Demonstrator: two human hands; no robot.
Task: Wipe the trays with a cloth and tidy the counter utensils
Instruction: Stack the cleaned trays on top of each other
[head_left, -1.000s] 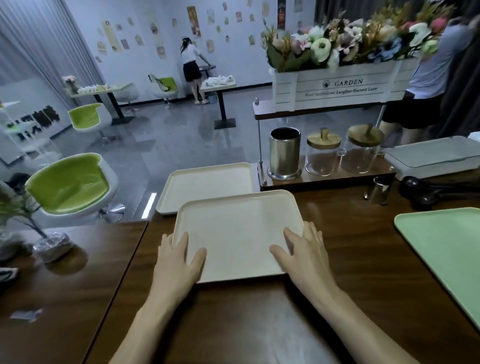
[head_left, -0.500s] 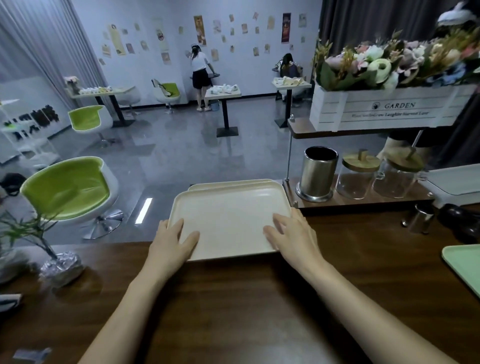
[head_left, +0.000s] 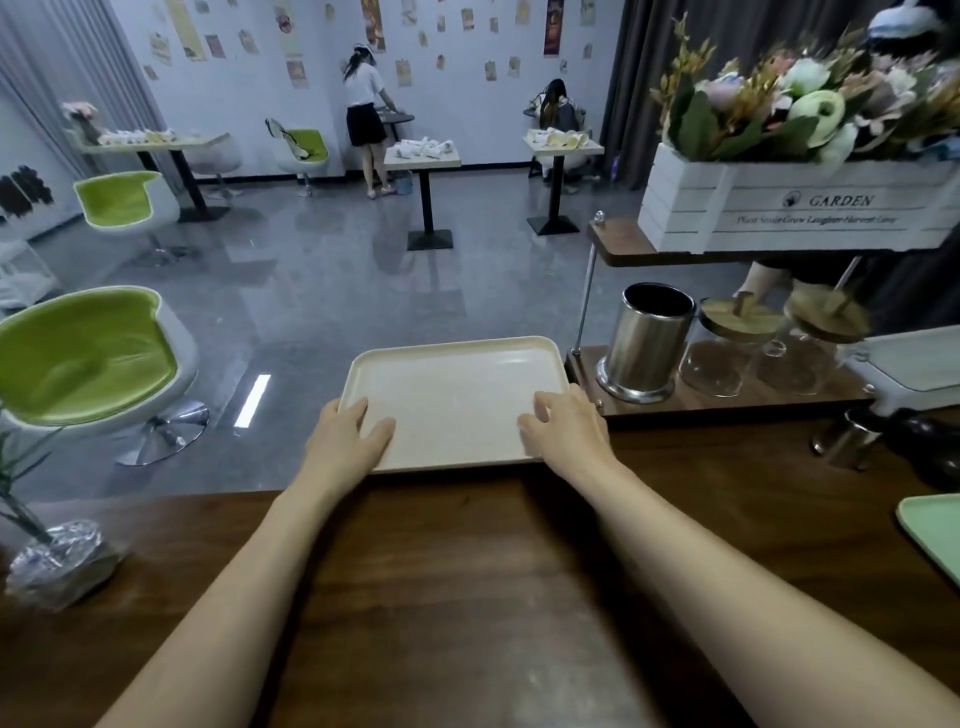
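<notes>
Both forearms stretched across the dark wooden counter (head_left: 467, 597). The left hand (head_left: 345, 441) lay flat on the near-left corner of the cream tray (head_left: 457, 384), fingers relaxed and gripping nothing. The right hand (head_left: 566, 431) pressed its near-right corner with slightly bent fingers. The tray sat at the counter's far edge. Just beside it, to the right, stood a steel canister (head_left: 647, 343) and lidded glass jars (head_left: 727, 348). A green tray (head_left: 935, 525) lay well apart at the right.

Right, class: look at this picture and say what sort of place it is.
Probably a café or canteen: a wooden service counter with a cream serving tray and a steel canister, and small pedestal tables with green swivel chairs on the floor beyond.
</notes>
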